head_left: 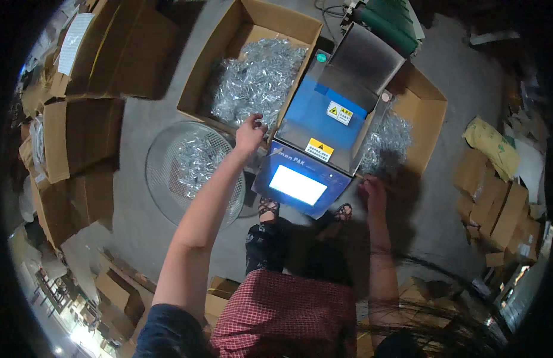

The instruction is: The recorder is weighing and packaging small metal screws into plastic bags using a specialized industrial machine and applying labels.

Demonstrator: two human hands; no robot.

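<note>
My left hand (250,132) is over the near rim of a cardboard box (196,77). Its fingers are loosely bent and apart, and nothing shows in them. Inside that box lies a heap of small clear plastic packets (258,77) with shiny contents. My right hand (375,192) is beside the near right corner of a blue and metal packing machine (312,119), its fingers drawn together. What they hold, if anything, is too small to make out. The machine's lit screen (297,185) faces me between my hands.
A round mesh basket (154,173) with more packets stands left, partly behind my left forearm. Another open box (428,113) of packets is right of the machine. Stacked cartons (85,137) line the left; cartons (503,209) and a yellow sack (491,146) lie right. Green equipment (387,24) stands behind.
</note>
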